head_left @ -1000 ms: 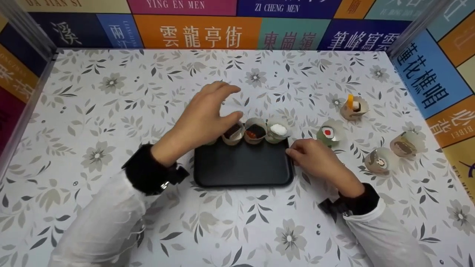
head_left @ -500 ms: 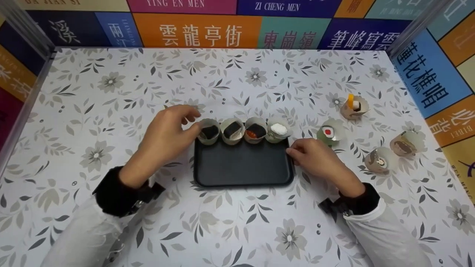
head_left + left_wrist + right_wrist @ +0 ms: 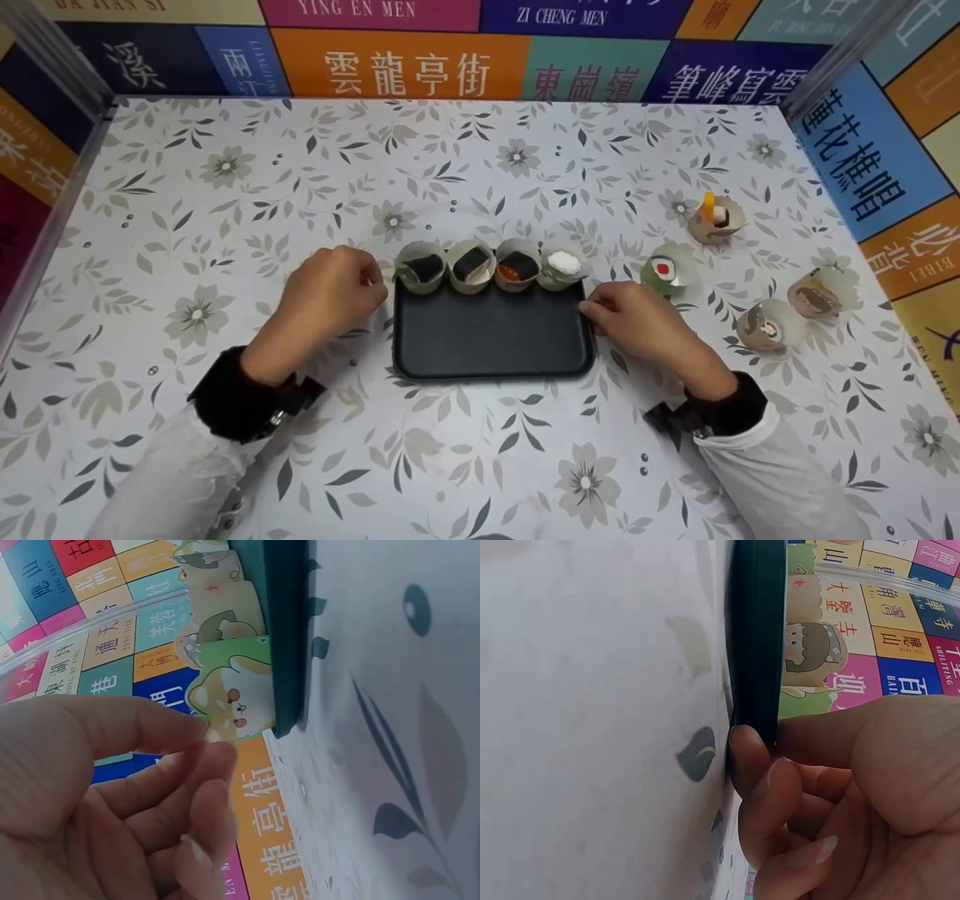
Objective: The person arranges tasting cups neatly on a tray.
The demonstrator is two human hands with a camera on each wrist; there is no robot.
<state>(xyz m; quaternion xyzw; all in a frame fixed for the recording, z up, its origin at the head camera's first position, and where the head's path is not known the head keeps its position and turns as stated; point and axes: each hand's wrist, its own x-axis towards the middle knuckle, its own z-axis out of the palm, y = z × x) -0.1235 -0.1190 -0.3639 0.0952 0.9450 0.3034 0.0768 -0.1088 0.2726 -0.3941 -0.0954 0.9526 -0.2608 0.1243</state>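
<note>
A black rectangular tray (image 3: 491, 337) lies on the table with a row of paper cups along its far side. From left to right these are a green cup (image 3: 411, 282) with a black piece, a brown cup (image 3: 471, 286) with a black-and-white piece, another brown cup (image 3: 513, 284) with black and orange-red filling, and a cup with a white mound (image 3: 562, 261). Just left of the tray, my left hand (image 3: 330, 289) hovers with loosely curled fingers, holding nothing, close to the green cup's dog-face print (image 3: 232, 701). My right hand (image 3: 637, 319) pinches the tray's right edge between thumb and finger.
Several more filled paper cups stand on the right: a green one (image 3: 664, 283), one with an orange strip (image 3: 705, 229), and two brown ones (image 3: 754, 330), (image 3: 810, 300). Printed panels (image 3: 397, 67) wall the flower-patterned table (image 3: 300, 465) at the back and sides.
My left hand has moved from above the left cups to the tray's left side, its fingers drawing closer together. The left cups are uncovered. My right hand stays at the tray edge.
</note>
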